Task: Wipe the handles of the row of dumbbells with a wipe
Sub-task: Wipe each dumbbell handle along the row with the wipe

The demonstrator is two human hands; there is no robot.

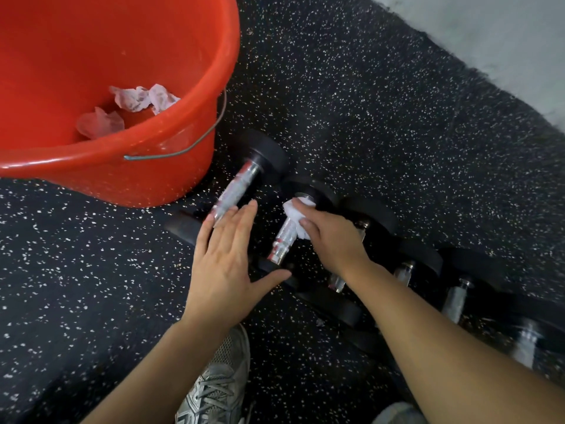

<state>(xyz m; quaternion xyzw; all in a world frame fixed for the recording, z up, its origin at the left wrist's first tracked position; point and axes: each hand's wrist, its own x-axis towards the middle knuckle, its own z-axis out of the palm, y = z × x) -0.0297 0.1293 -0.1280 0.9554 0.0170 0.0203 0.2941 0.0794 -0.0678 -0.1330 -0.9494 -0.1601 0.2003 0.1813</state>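
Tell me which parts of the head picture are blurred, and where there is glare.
Head view: the dumbbells at the lower right are smeared by blur; the right hand and wipe look slightly soft; glare streaks the red bucket's rim and the chrome handle.

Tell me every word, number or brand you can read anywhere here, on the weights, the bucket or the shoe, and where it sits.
None: no text can be read in this view.
Dumbbells: black end faces are dark or edge-on, no weight numbers legible.
Red bucket: plain, no label showing.
Wipe in the right hand: plain white.
Shoe: grey mesh and laces, no readable logo.
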